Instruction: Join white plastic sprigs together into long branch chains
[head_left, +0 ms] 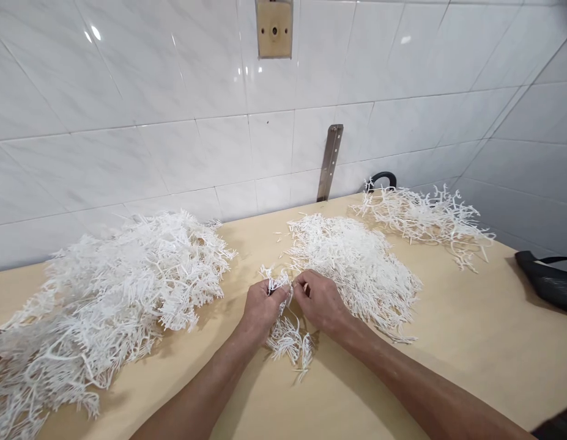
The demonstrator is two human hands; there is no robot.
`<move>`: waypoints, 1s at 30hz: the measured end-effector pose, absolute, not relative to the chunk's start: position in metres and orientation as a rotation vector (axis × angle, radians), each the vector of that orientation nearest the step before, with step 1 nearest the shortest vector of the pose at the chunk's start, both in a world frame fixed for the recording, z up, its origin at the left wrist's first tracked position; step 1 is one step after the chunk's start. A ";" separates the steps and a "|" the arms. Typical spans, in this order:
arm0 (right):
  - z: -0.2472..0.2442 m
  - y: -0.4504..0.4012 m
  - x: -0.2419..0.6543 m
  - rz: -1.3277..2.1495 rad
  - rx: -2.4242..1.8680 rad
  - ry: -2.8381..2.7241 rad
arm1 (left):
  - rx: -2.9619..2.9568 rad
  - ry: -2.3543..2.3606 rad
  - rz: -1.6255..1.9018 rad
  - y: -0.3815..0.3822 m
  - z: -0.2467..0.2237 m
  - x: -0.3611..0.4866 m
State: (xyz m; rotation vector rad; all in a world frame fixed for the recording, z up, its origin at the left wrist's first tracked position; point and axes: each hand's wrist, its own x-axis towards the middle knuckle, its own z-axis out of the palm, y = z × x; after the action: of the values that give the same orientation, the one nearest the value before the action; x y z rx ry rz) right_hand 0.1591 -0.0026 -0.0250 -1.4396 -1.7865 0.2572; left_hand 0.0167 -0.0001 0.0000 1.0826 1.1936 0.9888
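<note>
My left hand is closed on a tangled white branched plastic piece near the middle of the table, part of which hangs down toward the tabletop. Touching the same piece from the right, my right hand has its thumb and index finger pinched at its edge; what lies between those fingertips is too small to make out. To the left spreads a large heap of white branched pieces. Just beyond my right hand lies a flatter pile of thin white pieces.
Branched white scraps lie at the back right, by a black ring-shaped handle. A black object is at the right edge. A metal strip leans on the tiled wall behind the wooden table.
</note>
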 end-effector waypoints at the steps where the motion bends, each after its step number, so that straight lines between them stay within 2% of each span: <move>1: -0.025 -0.001 0.161 0.156 -1.421 -1.820 | 1.099 1.204 0.998 -0.001 0.000 0.017; 4: -0.023 0.006 0.173 -0.007 -1.430 -1.806 | 1.126 1.223 1.016 -0.003 0.000 0.017; 6: -0.019 0.008 0.182 0.058 -1.434 -1.728 | 1.103 1.197 1.008 -0.005 0.001 0.017; 12: -0.007 0.001 0.188 0.751 -1.364 -1.433 | 0.936 1.145 1.027 -0.004 0.009 0.019; 15: -0.007 -0.003 0.185 0.880 -1.340 -1.374 | 0.912 1.157 1.029 -0.003 0.012 0.018; 18: -0.007 0.000 0.194 0.696 -1.405 -1.405 | 0.897 1.149 1.017 0.000 0.011 0.016; 22: -0.002 0.006 0.216 0.098 -1.513 -1.414 | 0.892 1.131 1.019 0.004 0.006 0.012; 24: 0.002 0.006 0.220 -0.085 -1.490 -1.407 | 0.890 1.132 1.012 0.005 0.004 0.011; 26: 0.004 0.004 0.215 -0.017 -1.431 -1.466 | 0.894 1.129 1.004 0.006 0.003 0.010; 30: 0.000 -0.005 0.188 0.410 -1.297 -1.666 | 0.908 1.112 0.986 0.004 0.004 0.010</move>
State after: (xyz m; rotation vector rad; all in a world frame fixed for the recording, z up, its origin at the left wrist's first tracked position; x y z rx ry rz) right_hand 0.1879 -0.0054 -0.0002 -1.2971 -1.6659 0.4097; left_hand 0.0105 0.0044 0.0036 0.9080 1.1119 0.9860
